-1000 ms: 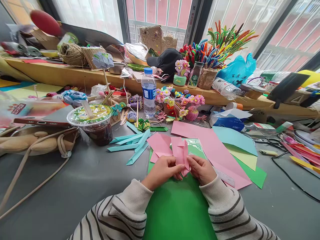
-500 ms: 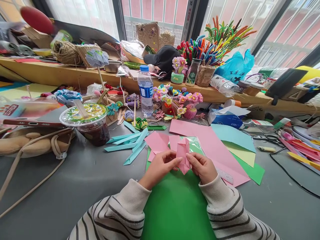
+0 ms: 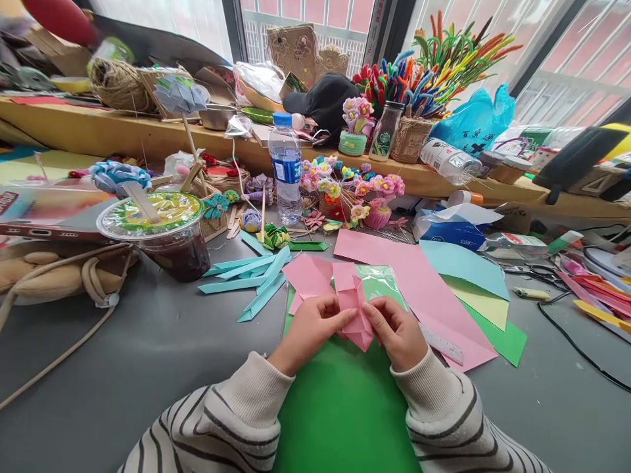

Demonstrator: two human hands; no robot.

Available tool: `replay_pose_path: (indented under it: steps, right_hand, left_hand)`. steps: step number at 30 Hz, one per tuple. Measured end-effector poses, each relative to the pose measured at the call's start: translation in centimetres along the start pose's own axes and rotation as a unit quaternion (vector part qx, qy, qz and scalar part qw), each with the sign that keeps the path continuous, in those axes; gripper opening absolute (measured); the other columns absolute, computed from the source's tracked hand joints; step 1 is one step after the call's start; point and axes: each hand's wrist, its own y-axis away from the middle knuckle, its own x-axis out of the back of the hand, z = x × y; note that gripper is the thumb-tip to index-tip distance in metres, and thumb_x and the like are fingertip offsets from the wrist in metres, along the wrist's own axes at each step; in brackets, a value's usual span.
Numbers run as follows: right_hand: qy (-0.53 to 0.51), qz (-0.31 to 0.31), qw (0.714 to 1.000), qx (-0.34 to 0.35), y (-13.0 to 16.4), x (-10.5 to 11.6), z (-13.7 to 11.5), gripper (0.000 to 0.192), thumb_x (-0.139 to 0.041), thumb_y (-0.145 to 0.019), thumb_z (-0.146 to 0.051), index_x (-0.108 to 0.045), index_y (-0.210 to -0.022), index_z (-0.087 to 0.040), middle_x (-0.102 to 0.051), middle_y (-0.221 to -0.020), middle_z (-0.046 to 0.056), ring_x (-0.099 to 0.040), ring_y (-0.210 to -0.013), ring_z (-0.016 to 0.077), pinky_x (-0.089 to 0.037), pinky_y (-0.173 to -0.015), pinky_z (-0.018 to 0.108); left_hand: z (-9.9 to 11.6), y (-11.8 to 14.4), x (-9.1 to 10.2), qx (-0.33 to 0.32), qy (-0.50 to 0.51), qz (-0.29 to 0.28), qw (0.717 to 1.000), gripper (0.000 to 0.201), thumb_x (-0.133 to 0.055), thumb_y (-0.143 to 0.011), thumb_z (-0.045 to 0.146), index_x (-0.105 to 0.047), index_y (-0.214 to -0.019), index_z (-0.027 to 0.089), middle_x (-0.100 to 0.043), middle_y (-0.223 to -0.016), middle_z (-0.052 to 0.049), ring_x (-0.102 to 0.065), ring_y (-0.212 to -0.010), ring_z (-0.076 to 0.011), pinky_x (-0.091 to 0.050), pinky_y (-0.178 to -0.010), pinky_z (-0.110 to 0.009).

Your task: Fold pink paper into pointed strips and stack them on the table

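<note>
Hands meet over the green paper sheet (image 3: 345, 407): your left hand (image 3: 310, 332) and right hand (image 3: 397, 332) both pinch a folded pink paper piece (image 3: 352, 309) with closed fingers. Uneven pressure could skew its crease or tear it.

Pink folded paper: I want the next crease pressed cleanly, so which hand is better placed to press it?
Probably the right hand: its fingertips sit on top of the pink folded paper near the lower folds, while the left hand pinches the left edge and steadies it over the green sheet.
</note>
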Motion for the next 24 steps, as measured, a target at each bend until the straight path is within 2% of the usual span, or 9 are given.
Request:
replay_pose_path:
  steps: [5, 9, 14, 20, 24]
  right_hand:
    - [0.120, 0.042, 0.989, 0.080, 0.30, -0.22, -0.31, 0.021, -0.044, -0.076, -0.035, -0.049, -0.064, -0.019, -0.048, -0.050, -0.002, -0.042, -0.044, 0.0099, -0.034, -0.045, 0.022]
    - [0.186, 0.065, 0.971, 0.133, 0.45, -0.20, -0.64, 0.019, -0.044, -0.077, -0.029, -0.049, -0.062, -0.018, -0.049, -0.049, -0.002, -0.042, -0.042, 0.0095, -0.034, -0.045, 0.022]
    - [0.230, 0.057, 0.958, 0.158, 0.48, -0.21, -0.68, 0.019, -0.043, -0.078, -0.026, -0.049, -0.062, -0.018, -0.049, -0.049, -0.001, -0.042, -0.042, 0.0091, -0.034, -0.044, 0.021]
    - [0.263, 0.070, 0.944, 0.188, 0.63, -0.41, -0.59, 0.019, -0.044, -0.077, -0.024, -0.049, -0.061, -0.017, -0.049, -0.047, -0.001, -0.043, -0.041, 0.0091, -0.034, -0.043, 0.021]
    - [0.272, 0.083, 0.938, 0.199, 0.72, -0.58, -0.50, 0.019, -0.043, -0.077, -0.023, -0.050, -0.061, -0.017, -0.050, -0.049, 0.000, -0.043, -0.042, 0.0089, -0.035, -0.044, 0.020]
  left_hand:
    - [-0.01, -0.07, -0.04, 0.034, -0.044, 0.006, 0.998, 0.030, -0.057, -0.062, 0.040, -0.052, -0.056, 0.011, -0.052, -0.050, 0.001, -0.050, -0.048, -0.0100, -0.036, -0.047, -0.019]
    - [0.06, -0.06, 0.10, 0.025, -0.064, -0.011, 0.998, 0.031, -0.054, -0.065, 0.039, -0.054, -0.055, 0.010, -0.049, -0.050, 0.001, -0.044, -0.049, -0.0083, -0.031, -0.046, -0.019]
    - [0.12, -0.02, 0.18, 0.011, -0.086, -0.019, 0.996, 0.034, -0.051, -0.067, 0.040, -0.052, -0.053, 0.010, -0.040, -0.048, 0.002, -0.032, -0.047, -0.0062, -0.024, -0.043, -0.018]
    - [0.37, -0.02, 0.08, 0.012, -0.081, -0.022, 0.996, 0.033, -0.051, -0.067, 0.038, -0.047, -0.049, 0.011, -0.035, -0.047, 0.004, -0.029, -0.047, -0.0057, -0.021, -0.042, -0.018]
    - [0.54, -0.02, 0.06, 0.009, -0.068, -0.032, 0.997, 0.031, -0.050, -0.067, 0.038, -0.049, -0.053, 0.010, -0.037, -0.048, 0.004, -0.031, -0.048, -0.0058, -0.022, -0.043, -0.018]
